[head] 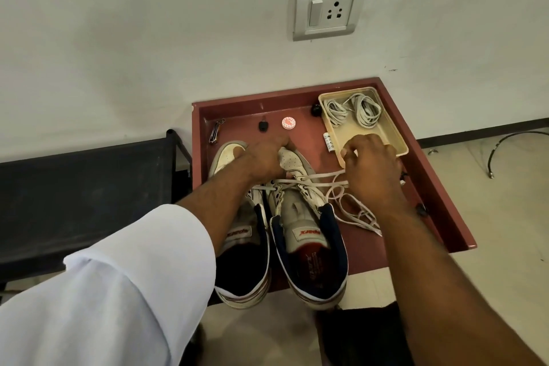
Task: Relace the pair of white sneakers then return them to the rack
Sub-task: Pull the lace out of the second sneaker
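The two white sneakers stand side by side on the red-brown tray table [445, 175], toes toward the wall, heels hanging a little over the near edge; the right sneaker [306, 217] is the one in work, and the left sneaker [240, 235] is partly hidden under the forearm. The left hand [261, 157] presses down on the toe of the right sneaker, fingers curled over it; the right hand [371, 169] pinches the white lace [315, 180] and pulls it to the side, though the fingertips are turned away, so I cannot see exactly how they hold it.

The risks, as I judge them: the lace runs in loose loops across the tray beside the shoe, and a strong pull can tangle them or draw one end much longer than the other; the heels overhang the edge, so a pull toward the body can tip a shoe to the floor; the hand works just beside the cream tray [398, 140] holding the coiled spare laces [353, 110], and can knock it.

The sneakers are worn white with perforated toes, navy padded collars, and red lettering on the tongues; only the lower eyelets seem laced.
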Demonstrator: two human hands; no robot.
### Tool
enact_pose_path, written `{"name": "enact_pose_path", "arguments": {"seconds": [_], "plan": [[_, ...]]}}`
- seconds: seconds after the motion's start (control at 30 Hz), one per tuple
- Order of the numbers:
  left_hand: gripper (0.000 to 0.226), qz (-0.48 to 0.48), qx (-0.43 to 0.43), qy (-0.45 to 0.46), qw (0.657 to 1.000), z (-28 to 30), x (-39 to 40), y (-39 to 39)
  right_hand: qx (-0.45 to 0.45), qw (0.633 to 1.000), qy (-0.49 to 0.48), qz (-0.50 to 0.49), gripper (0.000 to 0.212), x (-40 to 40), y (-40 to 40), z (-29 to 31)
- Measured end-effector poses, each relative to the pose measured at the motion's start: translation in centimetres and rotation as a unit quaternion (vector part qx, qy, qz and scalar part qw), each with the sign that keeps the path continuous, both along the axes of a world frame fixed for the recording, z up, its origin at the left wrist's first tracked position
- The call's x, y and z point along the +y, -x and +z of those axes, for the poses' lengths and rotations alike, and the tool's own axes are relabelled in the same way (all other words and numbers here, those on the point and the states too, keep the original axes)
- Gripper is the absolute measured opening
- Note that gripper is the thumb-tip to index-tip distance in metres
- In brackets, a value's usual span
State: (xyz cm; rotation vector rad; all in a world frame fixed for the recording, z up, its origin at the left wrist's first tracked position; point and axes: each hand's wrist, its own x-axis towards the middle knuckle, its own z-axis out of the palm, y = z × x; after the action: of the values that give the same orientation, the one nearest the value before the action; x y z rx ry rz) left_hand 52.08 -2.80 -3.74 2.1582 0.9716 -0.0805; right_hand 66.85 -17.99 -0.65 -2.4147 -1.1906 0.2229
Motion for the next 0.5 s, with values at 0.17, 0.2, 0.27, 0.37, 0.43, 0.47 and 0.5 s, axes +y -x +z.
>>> {"name": "enact_pose_path", "arguments": {"seconds": [0.17,0.2,0.27,0.37,0.43,0.47,0.5], "plan": [[0.057,0.002,0.003,-0.011,1.000,-0.5,0.1,-0.1,0.200,0.975,0.041,0.092,0.023,0.7,2.4,-1.7],[0.056,0.000,0.005,-0.017,1.000,-0.5,0.1,-0.1,0.182,0.977,0.062,0.089,0.026,1.2,2.7,-1.9],[0.056,0.001,0.010,-0.023,1.000,-0.5,0.0,-0.1,0.156,0.981,0.085,0.081,0.018,1.7,2.8,-1.8],[0.056,0.008,0.005,-0.007,1.000,-0.2,0.1,-0.2,0.128,0.987,0.071,0.073,0.016,1.3,2.1,-0.4],[0.055,0.004,0.004,0.003,1.000,0.0,0.2,-0.2,0.127,0.992,0.012,0.007,0.019,0.3,0.7,0.9],[0.055,0.002,0.003,0.005,1.000,0.0,0.2,-0.3,0.119,0.992,-0.026,-0.039,0.018,-0.3,-0.4,1.6],[0.054,0.000,0.002,0.004,1.000,0.1,0.2,-0.3,0.100,0.990,-0.064,-0.081,0.018,-1.0,-1.4,2.3]]}}
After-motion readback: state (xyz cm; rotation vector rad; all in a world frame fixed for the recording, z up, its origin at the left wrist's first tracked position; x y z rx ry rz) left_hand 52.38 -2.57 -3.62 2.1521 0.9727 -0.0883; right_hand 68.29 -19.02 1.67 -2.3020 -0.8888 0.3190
